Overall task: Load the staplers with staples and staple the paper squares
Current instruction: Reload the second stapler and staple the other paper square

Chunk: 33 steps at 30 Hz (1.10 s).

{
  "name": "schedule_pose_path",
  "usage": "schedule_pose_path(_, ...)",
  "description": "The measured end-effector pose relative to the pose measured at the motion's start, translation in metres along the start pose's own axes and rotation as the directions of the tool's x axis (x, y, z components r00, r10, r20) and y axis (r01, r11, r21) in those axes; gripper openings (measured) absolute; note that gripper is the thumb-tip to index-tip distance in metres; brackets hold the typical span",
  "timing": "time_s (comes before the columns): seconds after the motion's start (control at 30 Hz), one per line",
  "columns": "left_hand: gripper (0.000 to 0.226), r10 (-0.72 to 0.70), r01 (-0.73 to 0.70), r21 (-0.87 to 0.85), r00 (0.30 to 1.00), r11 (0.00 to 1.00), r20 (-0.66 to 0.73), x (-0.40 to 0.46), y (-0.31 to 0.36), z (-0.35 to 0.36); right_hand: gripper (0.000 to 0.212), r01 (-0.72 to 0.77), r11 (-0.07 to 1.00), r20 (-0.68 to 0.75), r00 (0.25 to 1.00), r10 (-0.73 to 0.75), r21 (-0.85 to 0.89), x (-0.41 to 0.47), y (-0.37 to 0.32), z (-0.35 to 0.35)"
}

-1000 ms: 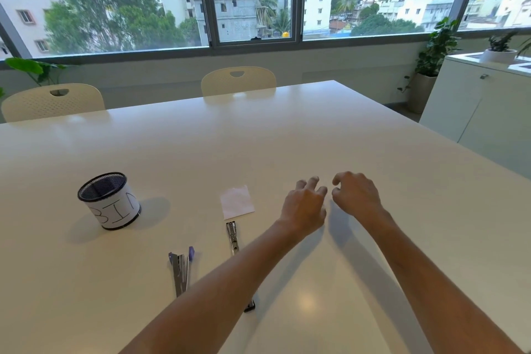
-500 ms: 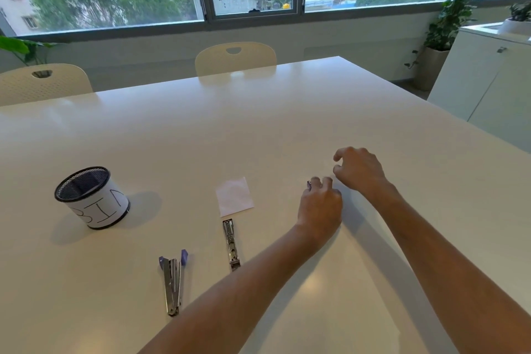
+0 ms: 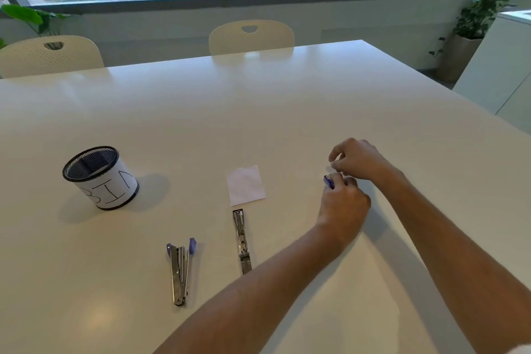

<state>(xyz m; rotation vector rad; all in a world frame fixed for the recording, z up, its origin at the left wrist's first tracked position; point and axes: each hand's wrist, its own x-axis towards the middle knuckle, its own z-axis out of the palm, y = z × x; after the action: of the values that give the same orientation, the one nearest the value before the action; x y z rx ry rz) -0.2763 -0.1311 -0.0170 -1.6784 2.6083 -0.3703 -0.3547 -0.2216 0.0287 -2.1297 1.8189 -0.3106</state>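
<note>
While both my forearms reach in from the bottom of the frame, this is how things lie on the white table [image 3: 287, 100]:

Left hand: my left hand [image 3: 343, 204] sits right of centre, curled closed around a small purple-tipped object [image 3: 329, 181] that pokes out past my knuckles; I cannot tell what the object is.

Right hand: my right hand [image 3: 357, 159] is just above the left one in the frame, fingers bent and pinched narrow close to the purple tip; whether they grip anything I cannot tell.

Paper square: a pale paper square [image 3: 245, 185] lies flat at the centre of the frame, left of my hands.

Open stapler: a metal stapler [image 3: 242, 240] lies lengthwise just below the paper, its near end by my left forearm.

Purple stapler: a second stapler [image 3: 180, 270] with purple ends lies lower left of centre, splayed open, well apart from my hands.

Bin: a black mesh cup [image 3: 100, 177] wrapped in white paper lettered "BIN" stands upright at the left of the frame.

Far side: two cream chairs [image 3: 251, 36] stand at the table's far edge, upper part of the frame, under the window.
</note>
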Motion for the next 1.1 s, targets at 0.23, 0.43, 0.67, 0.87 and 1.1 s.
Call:
schedule_pose_path(0.23,0.051,0.021,-0.022,0.013,0.998,1.000,0.056,-0.001,0.000,-0.010,0.008,-0.016,0.998,0.201,0.980,0.004,0.061,0.009,-0.004,-0.007)
schedule_pose_path(0.43,0.049,0.015,-0.016,0.017,0.996,1.000,0.084,-0.003,0.000,-0.015,0.009,-0.032,0.999,0.227,0.974,0.022,0.042,0.015,-0.008,-0.005)
schedule_pose_path(0.67,0.044,0.013,-0.013,0.001,0.999,1.000,0.034,-0.005,-0.002,-0.013,0.014,-0.049,0.998,0.231,0.972,0.040,0.036,0.020,-0.011,0.001)
schedule_pose_path(0.87,0.043,0.003,-0.003,-0.013,0.998,1.000,0.055,-0.006,-0.001,-0.011,0.018,-0.003,1.000,0.180,0.984,-0.001,0.023,0.023,-0.011,0.004)
schedule_pose_path(1.1,0.039,-0.015,0.017,-0.021,0.997,1.000,0.081,-0.004,-0.001,-0.012,0.018,0.022,1.000,0.139,0.990,-0.021,-0.002,0.024,-0.011,0.004)
